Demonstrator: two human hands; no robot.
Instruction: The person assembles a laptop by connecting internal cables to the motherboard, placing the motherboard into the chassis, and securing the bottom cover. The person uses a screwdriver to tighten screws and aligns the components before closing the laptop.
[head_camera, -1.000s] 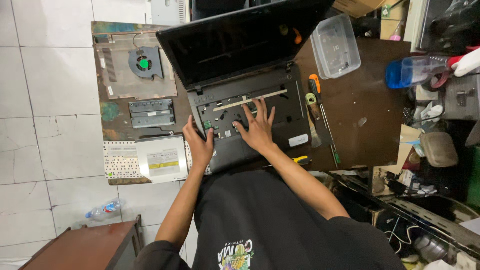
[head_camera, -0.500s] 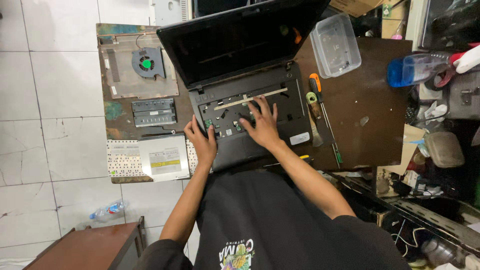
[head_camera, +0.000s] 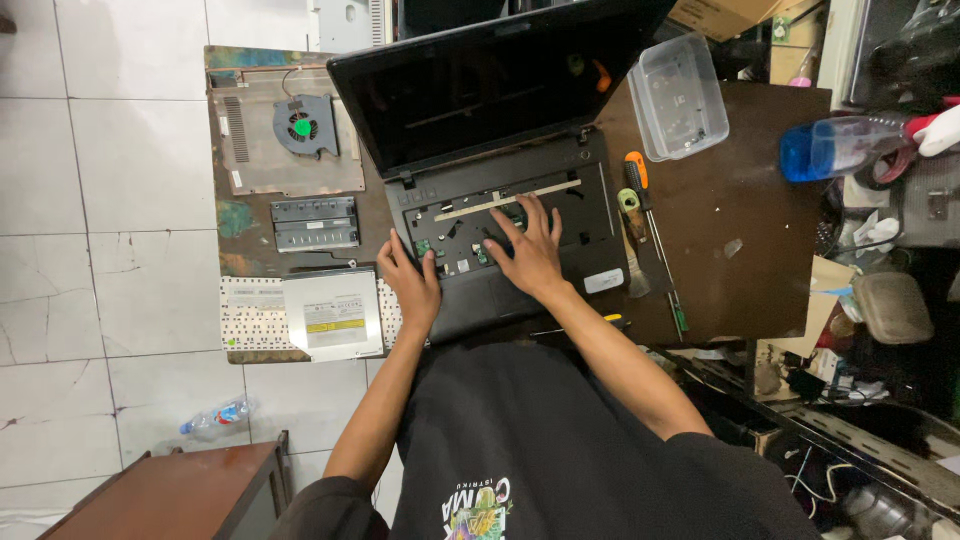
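Observation:
An open black laptop (head_camera: 470, 110) with its keyboard removed sits on a dark brown table (head_camera: 740, 270). My right hand (head_camera: 528, 250) lies flat inside the bare keyboard bay, fingers spread over the exposed board. My left hand (head_camera: 410, 280) rests on the laptop's front left corner, gripping the edge of the palm rest. Neither hand holds a tool. My black-shirted body hides the laptop's front edge.
Left of the laptop lie a bottom cover with a fan (head_camera: 300, 125), a small grey panel (head_camera: 315, 222), an optical drive (head_camera: 332, 315) and a white keyboard (head_camera: 250, 315). Screwdrivers (head_camera: 640, 215) lie to the right. A clear plastic box (head_camera: 680, 95) and blue spray bottle (head_camera: 840, 145) stand further right.
My right hand has shifted slightly within the keyboard bay. The view has drifted a little. The left hand stays on the laptop's corner.

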